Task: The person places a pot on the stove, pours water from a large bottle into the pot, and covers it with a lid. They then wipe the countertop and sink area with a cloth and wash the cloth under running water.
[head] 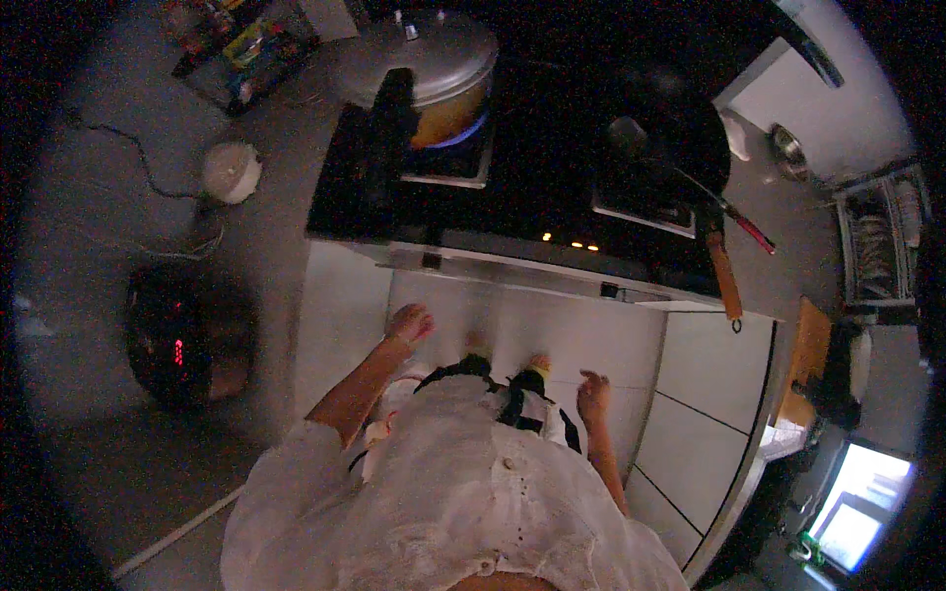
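My left hand (411, 325) hangs in front of the white cabinet below the cooktop, fingers loosely curled, with no object seen in it. My right hand (593, 395) hangs lower at the right, its fingers partly spread and nothing in them. Beyond them is a black gas cooktop (517, 214). A lidded metal pressure cooker (436, 59) with a black handle stands over a blue flame at its left. At its right a dark wok-like pan (687, 111) with a wooden handle holds a ladle or similar utensil with a red handle (754, 229).
On the left counter stand a black appliance with a lit red display (179, 351), a small round white device (231, 172) with a cable, and packages (255, 44). At right are a metal bowl (789, 151), a dish rack (879, 236) and a wooden board (805, 354).
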`<state>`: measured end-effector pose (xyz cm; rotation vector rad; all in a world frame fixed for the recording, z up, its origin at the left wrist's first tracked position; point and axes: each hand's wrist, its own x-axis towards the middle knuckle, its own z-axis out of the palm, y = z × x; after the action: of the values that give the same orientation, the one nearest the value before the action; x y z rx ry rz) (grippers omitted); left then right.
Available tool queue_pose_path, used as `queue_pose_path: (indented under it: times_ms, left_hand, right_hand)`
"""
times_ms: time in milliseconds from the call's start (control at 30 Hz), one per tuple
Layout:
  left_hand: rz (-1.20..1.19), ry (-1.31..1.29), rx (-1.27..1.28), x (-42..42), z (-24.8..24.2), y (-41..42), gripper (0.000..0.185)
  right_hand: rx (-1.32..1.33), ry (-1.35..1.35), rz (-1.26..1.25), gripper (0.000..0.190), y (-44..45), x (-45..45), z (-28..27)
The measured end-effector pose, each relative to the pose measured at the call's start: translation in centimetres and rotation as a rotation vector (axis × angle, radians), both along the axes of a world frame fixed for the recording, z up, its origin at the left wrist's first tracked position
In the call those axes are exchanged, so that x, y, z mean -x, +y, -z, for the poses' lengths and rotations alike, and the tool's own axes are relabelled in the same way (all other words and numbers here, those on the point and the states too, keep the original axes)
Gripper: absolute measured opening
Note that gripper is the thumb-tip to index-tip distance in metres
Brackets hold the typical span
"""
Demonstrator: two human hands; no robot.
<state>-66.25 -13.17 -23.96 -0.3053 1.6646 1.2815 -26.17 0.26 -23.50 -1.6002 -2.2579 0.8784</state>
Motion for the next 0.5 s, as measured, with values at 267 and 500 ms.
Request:
queue_pose_path:
  times_ms: [267,500]
  left_hand:
    - [0.040,-0.037,-0.276,2.2,8.3,1.3,0.020]
    - [-0.354,0.026,0.045,2.3,4.9,4.5,0.032]
  right_hand:
    - [0.445,0.289,0.223,0.024,-7.0,-13.7,13.0]
    - [1.092,0.879,0.936,0.015,-9.7,-14.0,11.1]
